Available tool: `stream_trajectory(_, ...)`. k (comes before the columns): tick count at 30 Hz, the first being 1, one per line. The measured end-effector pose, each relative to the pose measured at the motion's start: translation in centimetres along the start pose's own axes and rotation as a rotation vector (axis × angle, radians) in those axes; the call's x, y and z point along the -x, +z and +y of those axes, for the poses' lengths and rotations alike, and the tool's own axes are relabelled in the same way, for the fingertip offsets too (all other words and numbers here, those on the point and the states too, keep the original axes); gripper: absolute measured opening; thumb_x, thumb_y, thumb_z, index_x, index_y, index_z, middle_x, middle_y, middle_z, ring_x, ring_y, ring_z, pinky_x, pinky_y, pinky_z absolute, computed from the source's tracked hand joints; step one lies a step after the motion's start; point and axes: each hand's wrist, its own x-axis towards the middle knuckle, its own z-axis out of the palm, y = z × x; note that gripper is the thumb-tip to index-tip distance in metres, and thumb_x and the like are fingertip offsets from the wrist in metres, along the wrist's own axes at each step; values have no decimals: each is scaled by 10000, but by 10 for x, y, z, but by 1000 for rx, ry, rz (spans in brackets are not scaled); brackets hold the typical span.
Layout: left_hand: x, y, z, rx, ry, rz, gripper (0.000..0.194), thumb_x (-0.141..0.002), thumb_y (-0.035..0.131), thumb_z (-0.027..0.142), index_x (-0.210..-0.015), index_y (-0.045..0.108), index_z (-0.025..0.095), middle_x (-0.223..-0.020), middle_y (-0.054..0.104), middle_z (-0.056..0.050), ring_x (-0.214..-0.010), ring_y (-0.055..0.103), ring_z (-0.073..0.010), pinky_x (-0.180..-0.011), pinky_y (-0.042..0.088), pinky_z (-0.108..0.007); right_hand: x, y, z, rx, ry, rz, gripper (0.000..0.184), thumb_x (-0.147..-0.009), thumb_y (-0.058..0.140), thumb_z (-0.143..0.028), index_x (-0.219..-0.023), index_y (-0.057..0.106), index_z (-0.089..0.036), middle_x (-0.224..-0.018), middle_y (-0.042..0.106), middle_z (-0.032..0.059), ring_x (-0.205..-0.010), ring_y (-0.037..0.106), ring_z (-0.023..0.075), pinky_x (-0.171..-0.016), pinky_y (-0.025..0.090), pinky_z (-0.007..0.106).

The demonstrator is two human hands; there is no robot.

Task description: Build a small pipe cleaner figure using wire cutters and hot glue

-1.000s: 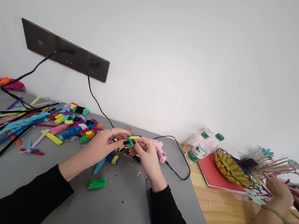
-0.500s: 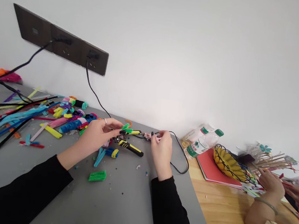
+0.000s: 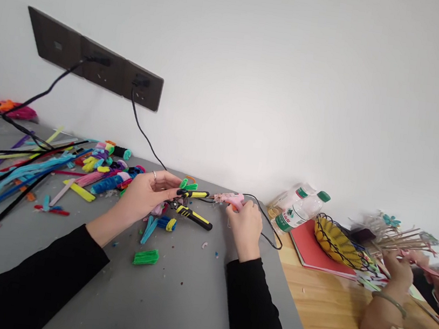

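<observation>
My left hand (image 3: 148, 195) pinches a small green pipe-cleaner piece (image 3: 189, 185) between thumb and fingers. Just beyond it lie pliers (image 3: 194, 216) with black and yellow handles, their jaws partly behind my fingers. My right hand (image 3: 246, 228) is closed around a pink glue gun (image 3: 234, 199), whose messy nozzle end points left toward the green piece without touching it. On the grey table below rests a bundle of green pipe-cleaner lengths (image 3: 146, 256). Light blue strips (image 3: 149, 229) and a dark blue roll (image 3: 163, 223) sit near my left hand.
Loose pipe cleaners (image 3: 30, 170) and coloured rolls (image 3: 106, 181) spread over the left side. A black cord (image 3: 274, 243) loops at right. Beyond are bottles (image 3: 292, 215), a red folder (image 3: 308, 242), a yellow basket (image 3: 337, 243) and a co-worker's hands (image 3: 401, 269).
My right hand has shifted slightly right and closed around the glue gun, showing more of its pink body. My left hand keeps its pinch on the green piece. The co-worker's hands have moved a little.
</observation>
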Motion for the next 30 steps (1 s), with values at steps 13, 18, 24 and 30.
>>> stream_trajectory(13, -1, 0, -7, 111, -76, 56, 530, -614, 931, 588, -974, 791, 225, -899, 836, -96, -882, 792, -315, -808, 674, -451, 4, -20, -6, -94, 80, -159, 319, -957, 613, -388, -1181, 662, -167, -1203, 754, 151, -1128, 715, 324, -768, 449, 341)
stream_trajectory(18, -1, 1, -2, 136, -88, 142, 595, -548, 954, 573, -976, 748, 215, -958, 827, -90, -909, 793, -311, -793, 656, -429, -8, -21, 17, -134, 88, -92, 175, -872, 676, -316, -995, 692, -191, -1023, 748, 111, -957, 691, 278, -670, 357, 303)
stream_trajectory(24, -2, 0, -1, 123, -99, 156, 608, -545, 939, 597, -954, 712, 210, -843, 793, -68, -897, 783, -302, -773, 640, -404, -22, -21, 39, -712, 151, -231, 241, -704, 750, -343, -614, 564, -219, -546, 452, -52, -538, 437, 123, -524, 273, 257)
stream_trajectory(30, -2, 0, -1, 106, -81, 160, 582, -527, 941, 562, -931, 713, 211, -841, 788, -54, -841, 771, -274, -776, 646, -405, -26, -12, 36, -1022, 206, -258, 346, -649, 708, -527, -686, 588, -205, -542, 445, -65, -435, 370, 81, -427, 226, 239)
